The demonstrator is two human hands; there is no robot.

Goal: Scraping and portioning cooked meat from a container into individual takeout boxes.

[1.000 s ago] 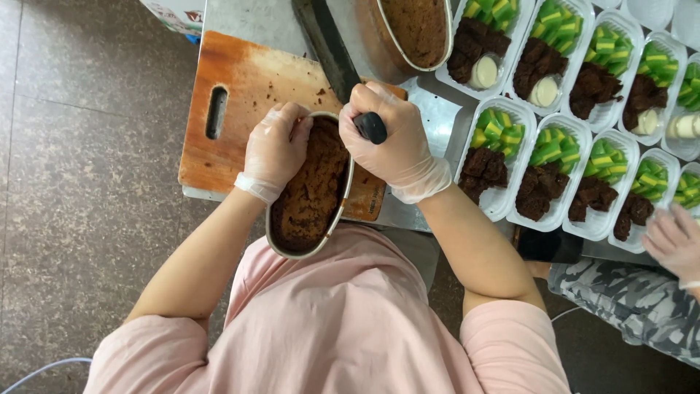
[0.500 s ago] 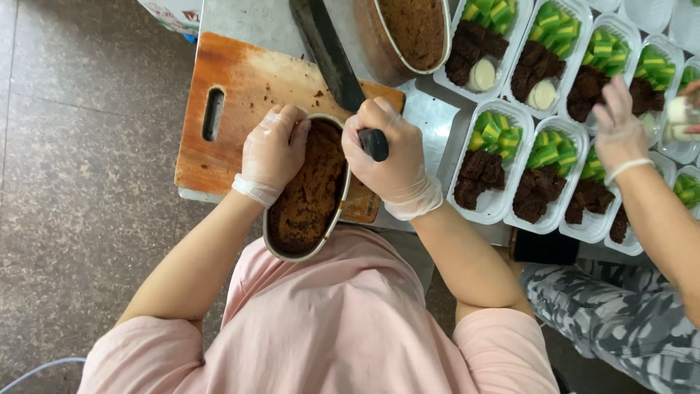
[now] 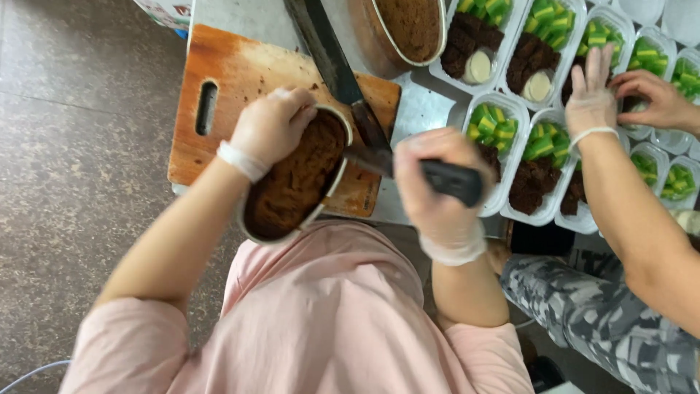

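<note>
My left hand [image 3: 271, 125], in a clear glove, grips the far rim of an oval metal tin [image 3: 292, 182] full of brown cake and holds it tilted against my body. My right hand [image 3: 434, 186], also gloved, is closed on the black handle of a long knife [image 3: 339, 69]. The blade runs away from me across the wooden cutting board [image 3: 233, 80], with its base touching the tin's right rim.
A second oval tin of brown cake [image 3: 408, 25] stands beyond the board. Rows of white trays [image 3: 503, 109] with brown cake cubes and green pieces fill the metal table at right. A co-worker's two hands [image 3: 590, 95] reach over those trays; their camouflage trousers are at lower right.
My right hand has drawn back toward me and to the right, pulling the knife out along the tin's rim. The co-worker's hands have come in over the trays.
</note>
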